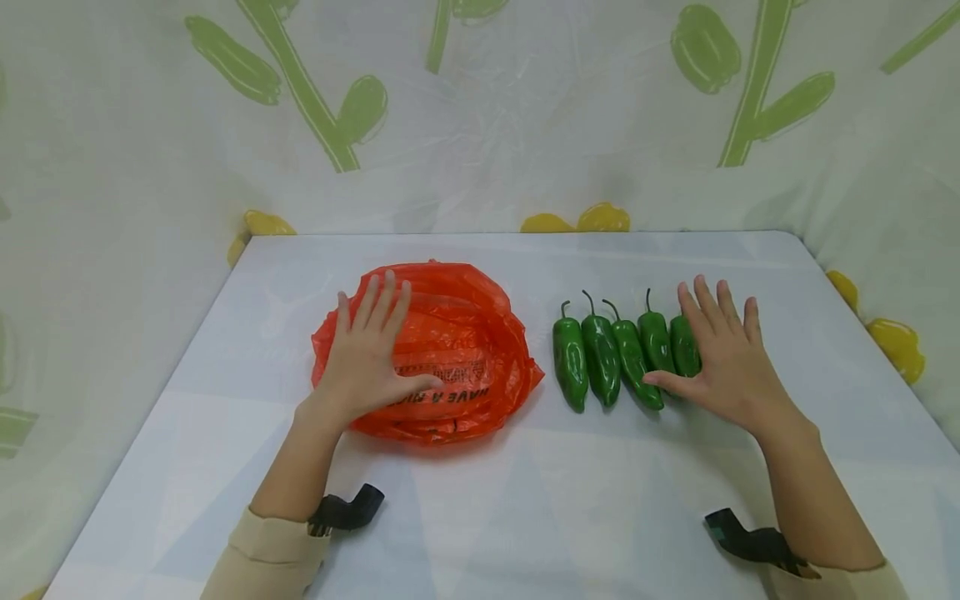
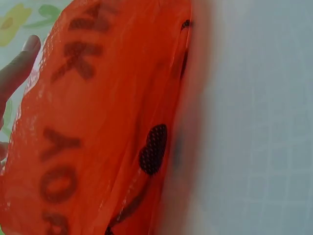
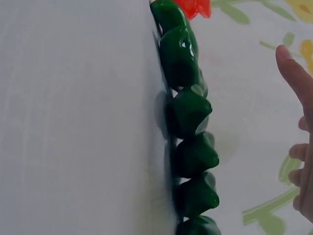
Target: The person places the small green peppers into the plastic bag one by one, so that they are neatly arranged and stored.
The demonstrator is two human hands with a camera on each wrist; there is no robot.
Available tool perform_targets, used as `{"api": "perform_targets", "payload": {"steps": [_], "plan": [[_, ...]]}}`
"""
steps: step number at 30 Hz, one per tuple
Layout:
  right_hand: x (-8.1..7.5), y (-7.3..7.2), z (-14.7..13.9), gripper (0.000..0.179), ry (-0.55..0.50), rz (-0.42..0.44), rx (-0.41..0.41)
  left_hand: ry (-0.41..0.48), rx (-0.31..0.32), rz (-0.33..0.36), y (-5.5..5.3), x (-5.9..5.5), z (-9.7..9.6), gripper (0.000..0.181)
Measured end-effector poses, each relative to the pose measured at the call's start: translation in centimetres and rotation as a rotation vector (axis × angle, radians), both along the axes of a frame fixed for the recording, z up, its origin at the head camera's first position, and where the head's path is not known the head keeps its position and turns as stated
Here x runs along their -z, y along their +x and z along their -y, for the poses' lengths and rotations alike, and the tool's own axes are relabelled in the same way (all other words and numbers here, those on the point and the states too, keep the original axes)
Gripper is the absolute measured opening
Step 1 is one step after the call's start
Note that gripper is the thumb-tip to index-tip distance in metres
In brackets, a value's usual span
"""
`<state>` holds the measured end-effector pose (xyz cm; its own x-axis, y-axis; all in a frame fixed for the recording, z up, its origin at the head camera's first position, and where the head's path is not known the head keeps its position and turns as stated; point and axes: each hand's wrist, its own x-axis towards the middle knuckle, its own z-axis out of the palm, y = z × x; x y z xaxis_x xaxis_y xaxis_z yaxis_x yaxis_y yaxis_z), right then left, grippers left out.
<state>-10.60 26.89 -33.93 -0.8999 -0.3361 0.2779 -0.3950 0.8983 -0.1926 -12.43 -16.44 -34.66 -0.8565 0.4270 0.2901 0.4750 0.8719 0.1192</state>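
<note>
A crumpled red plastic bag [image 1: 480, 325] with black lettering lies on the table, left of the middle. My left hand [image 1: 360, 358] is over its left part, fingers straight and spread, holding nothing. In the left wrist view the bag [image 2: 112, 98] fills the left half, with a finger at the edge. To the right, several glossy green peppers [image 1: 602, 354] lie side by side, stems pointing away. Over the rightmost ones is my right hand [image 1: 727, 367], also spread and without anything in it; it partly hides them. The right wrist view shows the pepper row [image 3: 193, 156] apart from the hand [image 3: 305, 161].
The pale table [image 1: 480, 517] has a far edge against a white covering [image 1: 525, 167] printed with green stems and yellow flowers. A black strap-like piece sticks out at each wrist, beside the beige sleeves [image 1: 270, 550].
</note>
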Motion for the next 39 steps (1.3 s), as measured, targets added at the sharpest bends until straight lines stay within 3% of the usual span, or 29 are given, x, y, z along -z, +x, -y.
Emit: {"api": "perform_targets", "payload": {"steps": [8, 15, 23, 28, 34, 39], "plan": [[1.2, -0.5, -1.2, 0.111, -0.097, 0.033, 0.008, 0.036, -0.067, 0.097, 0.2, 0.3, 1.0, 0.12], [2.0, -0.9, -2.2, 0.109, -0.196, 0.08, -0.005, 0.136, -0.074, 0.111, 0.7, 0.9, 2.0, 0.12], [2.4, -0.8, -3.3, 0.107, -0.312, 0.123, 0.017, 0.268, -0.111, 0.174, 0.8, 1.5, 3.9, 0.115], [2.9, -0.7, -4.1, 0.102, -0.445, 0.191, 0.024, 0.358, -0.104, 0.248, 0.8, 1.8, 4.9, 0.111], [3.1, -0.4, -4.8, 0.099, -0.53, 0.318, 0.106, 0.458, -0.119, 0.326, 0.9, 2.2, 5.8, 0.112], [4.1, -0.4, -5.6, 0.091, -0.64, 0.315, 0.06, 0.55, -0.163, 0.476, 1.0, 2.3, 6.7, 0.112]]}}
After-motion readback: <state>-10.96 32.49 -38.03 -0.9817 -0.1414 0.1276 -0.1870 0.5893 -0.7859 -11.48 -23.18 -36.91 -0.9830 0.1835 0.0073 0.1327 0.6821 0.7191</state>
